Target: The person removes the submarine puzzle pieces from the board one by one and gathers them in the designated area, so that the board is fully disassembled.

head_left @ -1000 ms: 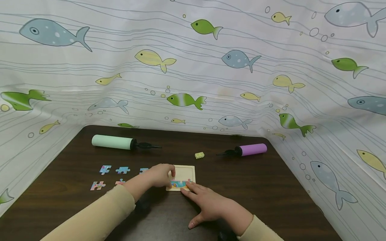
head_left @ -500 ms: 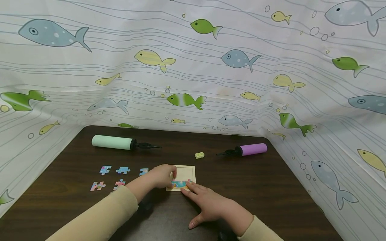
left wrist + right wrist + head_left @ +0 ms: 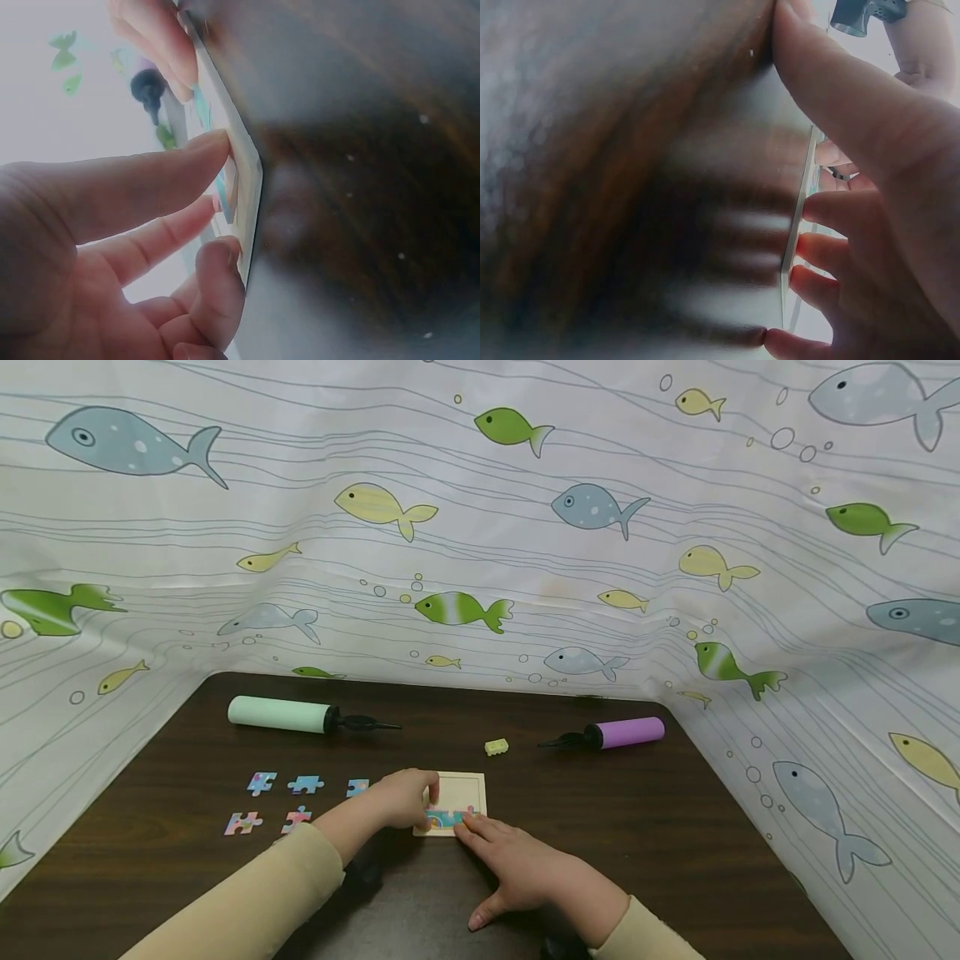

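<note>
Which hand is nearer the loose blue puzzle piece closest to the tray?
Left. The left hand is just right of the blue piece, at the left side of the wooden tray; the right hand is farther right, by the tray's near edge.

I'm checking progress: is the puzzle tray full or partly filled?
Partly filled: the puzzle tray is bare across its far part, with puzzle pieces along its near side.
</note>
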`<control>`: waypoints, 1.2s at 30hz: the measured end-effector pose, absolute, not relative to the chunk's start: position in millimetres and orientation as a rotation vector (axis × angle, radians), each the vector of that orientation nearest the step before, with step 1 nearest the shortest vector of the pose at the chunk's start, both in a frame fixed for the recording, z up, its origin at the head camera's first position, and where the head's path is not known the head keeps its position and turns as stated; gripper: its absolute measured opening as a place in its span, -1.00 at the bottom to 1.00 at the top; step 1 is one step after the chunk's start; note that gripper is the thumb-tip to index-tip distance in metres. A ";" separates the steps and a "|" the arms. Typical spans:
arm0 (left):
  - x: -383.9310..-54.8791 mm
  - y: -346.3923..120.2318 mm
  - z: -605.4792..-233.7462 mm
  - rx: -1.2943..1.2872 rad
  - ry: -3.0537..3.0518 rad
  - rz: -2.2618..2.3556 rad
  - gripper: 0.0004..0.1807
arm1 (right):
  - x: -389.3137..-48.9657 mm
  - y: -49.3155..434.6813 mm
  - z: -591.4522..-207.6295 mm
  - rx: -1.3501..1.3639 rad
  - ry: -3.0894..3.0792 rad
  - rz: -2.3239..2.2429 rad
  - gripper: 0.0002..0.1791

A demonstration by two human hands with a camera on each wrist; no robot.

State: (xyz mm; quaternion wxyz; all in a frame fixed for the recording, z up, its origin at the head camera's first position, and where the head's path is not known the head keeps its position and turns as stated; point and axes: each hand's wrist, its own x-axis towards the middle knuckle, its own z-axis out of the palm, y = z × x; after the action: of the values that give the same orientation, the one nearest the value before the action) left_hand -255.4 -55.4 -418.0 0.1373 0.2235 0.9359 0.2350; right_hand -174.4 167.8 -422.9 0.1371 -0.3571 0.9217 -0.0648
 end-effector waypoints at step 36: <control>-243.6 -183.0 -383.9 0.651 2.573 1.071 -0.84 | -172.5 166.0 -422.2 -1.004 2.678 -0.169 0.25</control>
State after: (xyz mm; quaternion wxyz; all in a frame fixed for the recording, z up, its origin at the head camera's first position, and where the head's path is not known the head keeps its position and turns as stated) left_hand -243.6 -183.0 -383.9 0.1395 0.2253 0.8903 0.3704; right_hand -172.5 166.0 -422.2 0.1376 -0.3471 0.9258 -0.0584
